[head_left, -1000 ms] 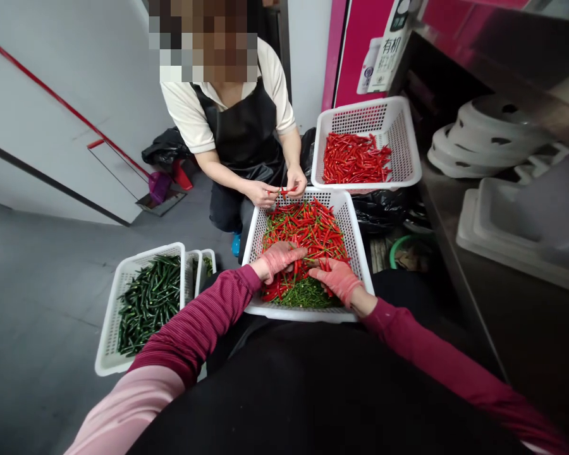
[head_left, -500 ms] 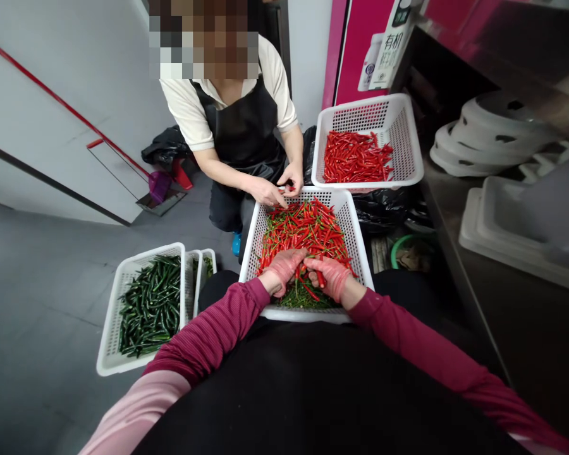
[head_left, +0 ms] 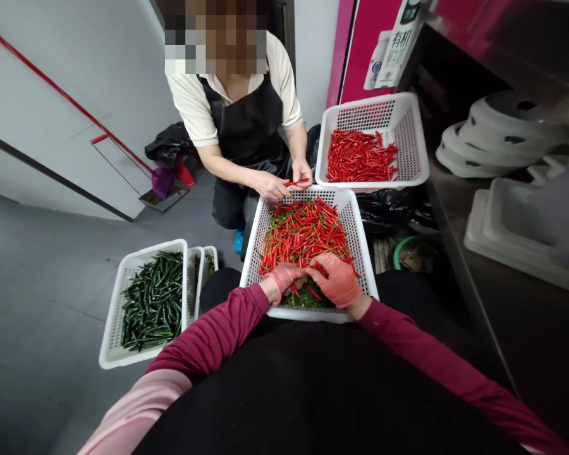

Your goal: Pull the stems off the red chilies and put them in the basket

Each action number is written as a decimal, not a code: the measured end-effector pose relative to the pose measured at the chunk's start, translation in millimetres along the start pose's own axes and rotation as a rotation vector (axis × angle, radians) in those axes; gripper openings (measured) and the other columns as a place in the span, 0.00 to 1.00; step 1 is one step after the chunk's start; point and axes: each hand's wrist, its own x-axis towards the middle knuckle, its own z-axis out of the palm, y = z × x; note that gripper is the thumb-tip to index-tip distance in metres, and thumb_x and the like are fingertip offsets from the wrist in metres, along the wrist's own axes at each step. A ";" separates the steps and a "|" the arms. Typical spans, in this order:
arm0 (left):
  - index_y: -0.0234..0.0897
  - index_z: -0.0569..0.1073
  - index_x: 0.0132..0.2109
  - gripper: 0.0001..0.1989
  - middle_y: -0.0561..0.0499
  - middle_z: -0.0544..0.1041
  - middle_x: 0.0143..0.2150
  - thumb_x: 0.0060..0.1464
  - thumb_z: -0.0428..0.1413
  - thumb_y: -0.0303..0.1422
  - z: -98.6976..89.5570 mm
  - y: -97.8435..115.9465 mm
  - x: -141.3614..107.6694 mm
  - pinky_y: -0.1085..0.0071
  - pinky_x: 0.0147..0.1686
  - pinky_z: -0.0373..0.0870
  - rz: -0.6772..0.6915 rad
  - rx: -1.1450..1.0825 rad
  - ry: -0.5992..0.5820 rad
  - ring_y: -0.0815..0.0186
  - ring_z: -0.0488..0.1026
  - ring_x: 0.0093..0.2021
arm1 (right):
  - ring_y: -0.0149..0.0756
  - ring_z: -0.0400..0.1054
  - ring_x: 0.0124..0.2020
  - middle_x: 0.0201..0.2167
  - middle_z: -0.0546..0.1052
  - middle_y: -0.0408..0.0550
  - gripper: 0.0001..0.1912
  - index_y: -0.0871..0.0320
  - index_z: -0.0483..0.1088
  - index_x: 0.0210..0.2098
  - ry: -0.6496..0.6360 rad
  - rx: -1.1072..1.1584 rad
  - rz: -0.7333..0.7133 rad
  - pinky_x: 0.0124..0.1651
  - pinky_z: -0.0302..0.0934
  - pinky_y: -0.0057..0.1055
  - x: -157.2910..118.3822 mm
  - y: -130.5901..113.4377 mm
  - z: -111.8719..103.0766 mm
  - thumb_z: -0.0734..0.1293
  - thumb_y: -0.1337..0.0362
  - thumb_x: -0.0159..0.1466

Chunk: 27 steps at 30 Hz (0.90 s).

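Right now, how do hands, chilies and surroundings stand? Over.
Left hand and right hand together over near end of basket; grips unclear. Red chilies heaped inside. Co-worker's hands close, at far side.

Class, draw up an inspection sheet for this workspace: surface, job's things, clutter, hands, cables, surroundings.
Surface: grey floor; what supports the middle basket is hidden.
Job's things: red chillies and, near the wearer, green stems in the middle basket; more red chillies in the far basket.
Clutter: broom, dustpan, black bag; left basket of dark green chillies.
Hands: gloved left hand and right hand meet over the middle basket; their exact grip is unclear.
Cables: nothing seen.
Surroundings: a person opposite holding a red chilli; stacked trays on the right.
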 end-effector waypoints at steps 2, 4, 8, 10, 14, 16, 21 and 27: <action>0.31 0.71 0.33 0.22 0.57 0.65 0.17 0.43 0.54 0.49 -2.6 3.8 -1.3 0.76 0.11 0.44 0.019 -0.139 -0.029 0.78 0.52 0.11 | 0.30 0.62 0.20 0.21 0.69 0.44 0.11 0.57 0.63 0.25 0.005 0.180 0.246 0.20 0.55 0.26 1.3 4.6 -6.3 0.64 0.56 0.53; 0.32 0.70 0.39 0.26 0.56 0.67 0.21 0.44 0.53 0.51 -3.9 8.7 -3.3 0.77 0.12 0.44 0.056 -0.229 -0.078 0.79 0.52 0.12 | 0.26 0.55 0.13 0.18 0.67 0.41 0.10 0.57 0.61 0.25 -0.087 0.390 0.523 0.14 0.47 0.24 1.0 11.4 -9.9 0.63 0.57 0.53; 0.32 0.71 0.40 0.27 0.55 0.68 0.23 0.46 0.51 0.53 3.1 12.3 -6.1 0.77 0.14 0.47 0.203 -0.253 -0.062 0.79 0.54 0.14 | 0.23 0.54 0.11 0.18 0.67 0.39 0.14 0.59 0.63 0.28 -0.352 0.592 0.669 0.12 0.44 0.22 -9.4 17.6 -2.4 0.68 0.56 0.49; 0.32 0.71 0.40 0.27 0.56 0.66 0.21 0.47 0.50 0.52 9.8 11.4 -7.5 0.77 0.16 0.50 0.260 -0.219 -0.037 0.78 0.55 0.16 | 0.22 0.53 0.11 0.15 0.64 0.37 0.16 0.59 0.62 0.25 -0.399 0.620 0.633 0.12 0.44 0.21 -15.0 15.8 5.2 0.68 0.54 0.50; 0.32 0.72 0.38 0.25 0.56 0.64 0.20 0.50 0.47 0.51 16.7 13.1 -11.9 0.76 0.19 0.53 0.262 -0.027 0.029 0.76 0.57 0.18 | 0.23 0.50 0.09 0.10 0.60 0.35 0.16 0.58 0.60 0.21 -0.391 0.462 0.604 0.10 0.42 0.22 -15.7 11.7 11.5 0.67 0.53 0.50; 0.33 0.71 0.36 0.23 0.56 0.65 0.21 0.51 0.46 0.50 14.1 16.8 -13.3 0.76 0.19 0.54 0.237 0.028 0.105 0.75 0.57 0.18 | 0.23 0.49 0.08 0.09 0.60 0.35 0.15 0.57 0.59 0.21 -0.386 0.323 0.581 0.09 0.41 0.22 -12.9 10.7 8.6 0.68 0.55 0.50; 0.35 0.67 0.27 0.21 0.56 0.62 0.18 0.50 0.47 0.50 3.6 23.3 -13.5 0.76 0.18 0.53 0.209 0.169 0.127 0.75 0.56 0.17 | 0.23 0.48 0.08 0.09 0.62 0.35 0.11 0.57 0.60 0.21 -0.366 0.140 0.535 0.10 0.41 0.23 -10.7 6.2 0.2 0.68 0.61 0.49; 0.36 0.61 0.25 0.21 0.57 0.60 0.17 0.49 0.47 0.51 11.6 17.3 -10.8 0.76 0.16 0.51 0.183 0.088 0.113 0.76 0.55 0.15 | 0.23 0.52 0.13 0.11 0.61 0.35 0.10 0.58 0.59 0.20 -0.342 0.264 0.471 0.17 0.48 0.24 -9.1 10.1 7.7 0.66 0.62 0.48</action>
